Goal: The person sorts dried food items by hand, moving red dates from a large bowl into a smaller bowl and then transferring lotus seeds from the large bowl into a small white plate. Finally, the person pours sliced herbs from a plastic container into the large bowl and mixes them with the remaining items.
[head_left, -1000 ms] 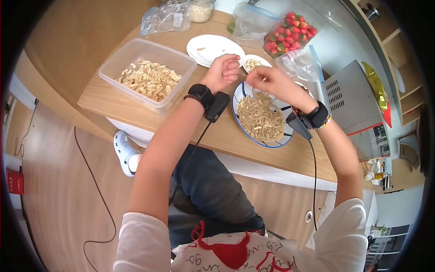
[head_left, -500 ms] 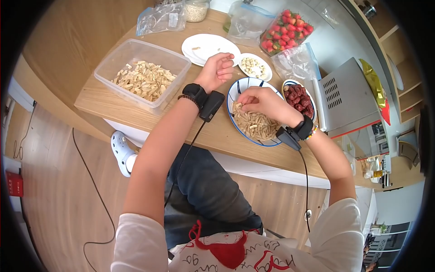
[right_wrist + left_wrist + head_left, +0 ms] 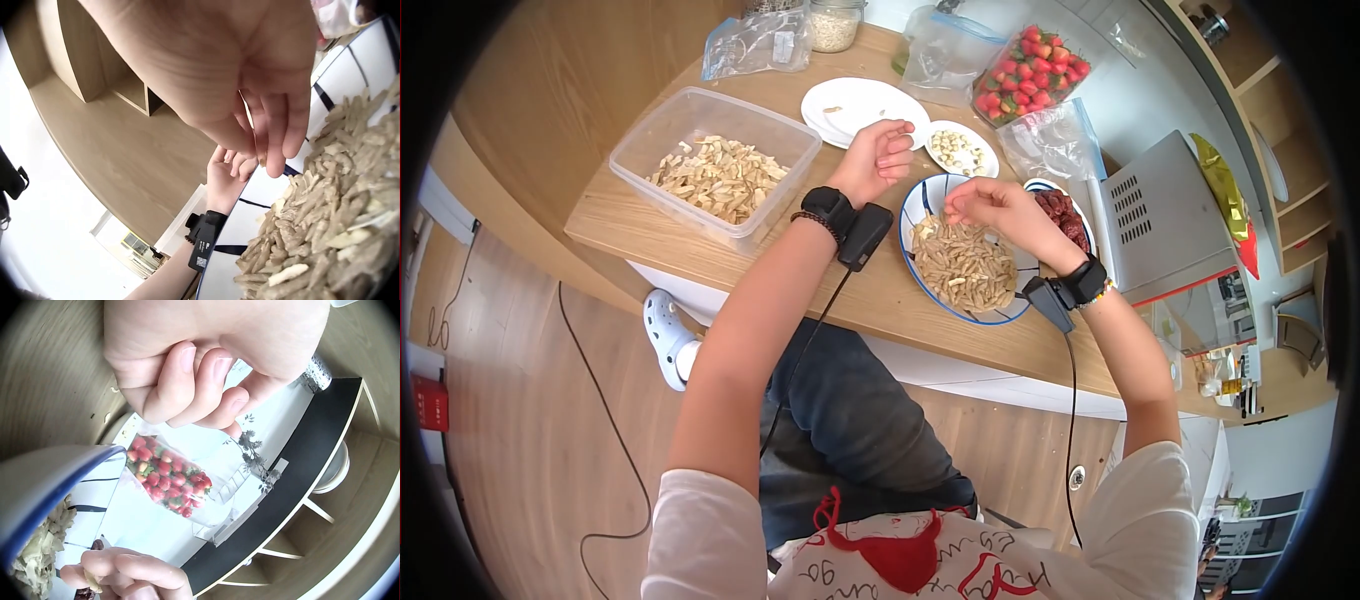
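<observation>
My right hand is over the far side of a white bowl with a blue rim. Its thumb and fingers pinch a small yellowish piece, partly hidden by the fingertips. Tan, spindle-shaped dried pieces fill the bowl, with a few paler bits among them. To the bowl's left, my left hand hangs palm up with loosely curled fingers and nothing in it. In front of its fingertips lie white oval plates bearing a few bits.
A clear plastic box with pale dried slices stands at the left. A small plate of whitish pieces, red dates, a box of strawberries and plastic bags stand behind. A grey appliance bounds the right side.
My right hand went from above the bowl's far edge down to the tan pieces, then rose slightly with a small piece between its fingertips. The left hand stayed loosely curled.
</observation>
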A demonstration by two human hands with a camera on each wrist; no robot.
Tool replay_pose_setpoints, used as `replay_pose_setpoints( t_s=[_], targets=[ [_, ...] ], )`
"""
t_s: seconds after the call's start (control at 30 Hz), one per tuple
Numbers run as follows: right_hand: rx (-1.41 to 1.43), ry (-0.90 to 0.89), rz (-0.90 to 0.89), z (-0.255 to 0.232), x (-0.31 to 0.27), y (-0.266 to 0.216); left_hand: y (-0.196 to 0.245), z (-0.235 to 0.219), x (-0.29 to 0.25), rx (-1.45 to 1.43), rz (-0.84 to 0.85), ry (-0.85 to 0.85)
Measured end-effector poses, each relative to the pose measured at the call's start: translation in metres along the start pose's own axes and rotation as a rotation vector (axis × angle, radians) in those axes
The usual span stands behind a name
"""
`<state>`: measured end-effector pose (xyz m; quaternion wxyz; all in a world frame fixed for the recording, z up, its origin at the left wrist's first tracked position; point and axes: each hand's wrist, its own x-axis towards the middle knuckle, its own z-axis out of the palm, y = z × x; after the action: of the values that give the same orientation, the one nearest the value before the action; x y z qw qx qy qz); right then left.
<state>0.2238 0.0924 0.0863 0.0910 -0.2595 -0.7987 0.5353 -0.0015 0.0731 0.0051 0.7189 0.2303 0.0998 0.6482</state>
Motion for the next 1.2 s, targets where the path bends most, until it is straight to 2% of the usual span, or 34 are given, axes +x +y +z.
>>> replay_pose_setpoints(
  t_s=[0.1, 0.2, 0.4, 0.5, 0.6, 0.8, 0.9, 1.0, 1.2],
  targets=[
    [-0.258, 0.006, -0.080, 0.008, 0.004, 0.001, 0.000, 0.001, 0.000, -0.007, -0.006, -0.004],
    [-0.550, 0.012, -0.257, 0.022, 0.005, -0.002, 0.000, 0.002, -0.001, -0.013, -0.006, -0.010],
    [-0.742, -0.041, -0.393, 0.029, 0.015, 0.005, 0.000, 0.003, -0.002, -0.002, 0.002, 0.006],
    [-0.744, -0.040, -0.416, 0.031, 0.016, 0.005, 0.000, 0.003, -0.001, 0.008, 0.001, 0.010],
    [-0.674, -0.069, -0.273, 0.034, 0.015, -0.002, 0.000, 0.004, -0.001, 0.019, 0.004, 0.015],
    [-0.743, -0.083, -0.303, 0.029, 0.017, 0.003, 0.000, 0.002, -0.001, 0.011, -0.001, -0.002],
    [-0.551, -0.059, -0.116, 0.022, 0.011, -0.004, 0.000, 0.002, -0.002, 0.011, 0.002, -0.005],
    [-0.254, -0.037, -0.023, 0.011, 0.013, 0.004, -0.001, 0.002, -0.001, 0.008, 0.006, 0.006],
    [-0.051, -0.043, 0.119, 0.004, 0.006, 0.006, 0.000, 0.001, -0.001, 0.004, 0.002, -0.006]
  ],
)
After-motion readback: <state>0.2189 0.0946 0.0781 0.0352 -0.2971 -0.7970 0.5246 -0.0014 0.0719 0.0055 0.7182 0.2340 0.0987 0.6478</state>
